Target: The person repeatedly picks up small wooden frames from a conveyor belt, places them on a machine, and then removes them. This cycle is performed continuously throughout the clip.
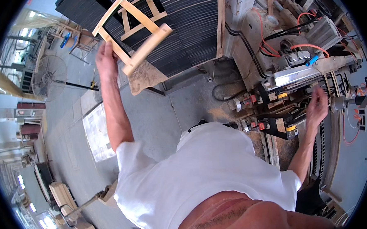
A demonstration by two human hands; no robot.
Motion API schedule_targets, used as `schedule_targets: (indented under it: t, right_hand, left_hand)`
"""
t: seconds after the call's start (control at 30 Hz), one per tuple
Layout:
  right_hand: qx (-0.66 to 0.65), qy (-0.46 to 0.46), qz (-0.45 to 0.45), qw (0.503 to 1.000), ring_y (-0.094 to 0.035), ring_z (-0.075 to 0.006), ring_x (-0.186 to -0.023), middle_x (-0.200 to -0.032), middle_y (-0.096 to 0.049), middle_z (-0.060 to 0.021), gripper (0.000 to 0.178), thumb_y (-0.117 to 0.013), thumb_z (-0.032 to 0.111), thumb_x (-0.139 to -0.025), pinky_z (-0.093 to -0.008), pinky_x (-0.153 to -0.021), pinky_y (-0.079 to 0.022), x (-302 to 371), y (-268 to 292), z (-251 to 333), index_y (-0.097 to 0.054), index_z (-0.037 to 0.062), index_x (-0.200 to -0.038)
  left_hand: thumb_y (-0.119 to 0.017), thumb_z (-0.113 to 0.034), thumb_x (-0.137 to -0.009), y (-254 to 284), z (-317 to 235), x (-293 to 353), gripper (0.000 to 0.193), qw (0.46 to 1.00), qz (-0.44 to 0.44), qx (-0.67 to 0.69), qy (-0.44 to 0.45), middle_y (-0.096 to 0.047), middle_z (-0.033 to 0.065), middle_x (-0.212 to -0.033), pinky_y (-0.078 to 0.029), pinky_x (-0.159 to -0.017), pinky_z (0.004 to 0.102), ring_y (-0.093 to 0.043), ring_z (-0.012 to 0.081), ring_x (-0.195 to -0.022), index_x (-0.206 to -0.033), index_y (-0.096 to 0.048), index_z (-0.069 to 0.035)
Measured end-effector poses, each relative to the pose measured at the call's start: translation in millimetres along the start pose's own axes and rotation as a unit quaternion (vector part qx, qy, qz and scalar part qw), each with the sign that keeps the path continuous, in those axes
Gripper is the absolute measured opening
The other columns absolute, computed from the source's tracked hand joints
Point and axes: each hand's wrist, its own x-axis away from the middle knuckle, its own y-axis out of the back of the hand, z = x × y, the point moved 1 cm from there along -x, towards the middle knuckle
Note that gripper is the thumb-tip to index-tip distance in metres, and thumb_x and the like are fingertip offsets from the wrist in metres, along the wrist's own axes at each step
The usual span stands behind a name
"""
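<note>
My left hand is closed on one side rail of a small pale wooden frame, which it holds up and tilted at the upper left. The frame has a curved rail at one end and a thicker straight bar at the other. Behind it, a second pale wooden frame shows in part by the dark stack. Over the machine on the right is my right hand, its fingers loosely stretched and somewhat blurred. Nothing can be seen in it, and whether it touches the machine is unclear.
A tall stack of dark ridged sheets stands ahead, with a tan board at its lower corner. Orange and black hoses run over the machine. On the left are a floor fan and stacked wooden boards.
</note>
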Motion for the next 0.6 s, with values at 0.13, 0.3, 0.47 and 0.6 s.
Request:
schedule_targets:
  t: [0.13, 0.3, 0.47, 0.6]
  right_hand:
    - [-0.09, -0.015, 0.032, 0.995, -0.065, -0.022, -0.096, -0.102, -0.068, -0.0123, 0.016, -0.064, 0.002, -0.088, -0.0322, -0.082, -0.052, 61.4, -13.4, 76.2, -0.068, 0.0007, -0.103]
    - [-0.098, -0.18, 0.124, 0.971, -0.065, -0.0233, -0.094, -0.103, -0.067, -0.0137, 0.015, -0.063, 0.0, -0.087, -0.0309, -0.082, -0.051, 115.5, -35.9, 99.9, -0.066, -0.001, -0.101]
    - [-0.066, -0.206, 0.149, 0.965, -0.065, -0.023, -0.084, -0.099, -0.067, -0.0141, 0.015, -0.065, 0.005, -0.085, -0.0305, -0.074, -0.052, 157.3, -55.4, 94.0, -0.067, -0.0014, -0.099]
    - [-0.069, -0.252, 0.181, 0.948, -0.064, -0.0171, -0.082, -0.094, -0.067, -0.011, 0.017, -0.063, 0.005, -0.087, -0.0281, -0.074, -0.051, 163.3, -63.5, 100.6, -0.066, -0.0015, -0.103]
  left_hand:
    - [-0.052, -0.02, -0.098, 28.2, 20.8, -108.4, 0.022, 0.998, 0.012, 0.023, 0.063, -0.048, -0.0032, -0.064, -0.041, -0.05, 0.0227, -0.045, 0.0077, -0.053, -0.089, -0.062, -0.002]
    - [-0.06, -0.019, -0.094, 9.5, 49.7, -164.8, 0.021, 0.988, 0.068, -0.007, 0.138, -0.054, -0.001, -0.066, -0.049, -0.052, 0.023, -0.055, 0.01, -0.057, -0.083, -0.064, -0.002]
    - [-0.068, -0.025, -0.089, -12.9, 57.5, -168.7, 0.028, 0.988, 0.064, -0.109, 0.083, -0.066, 0.0042, -0.075, -0.052, -0.058, 0.0241, -0.061, 0.0108, -0.064, -0.098, -0.069, 0.001]
    - [-0.07, -0.029, -0.086, -18.1, 14.5, -130.4, 0.037, 0.925, -0.016, -0.34, -0.169, -0.071, 0.0103, -0.087, -0.053, -0.071, 0.0303, -0.067, 0.0188, -0.076, -0.106, -0.068, 0.001]
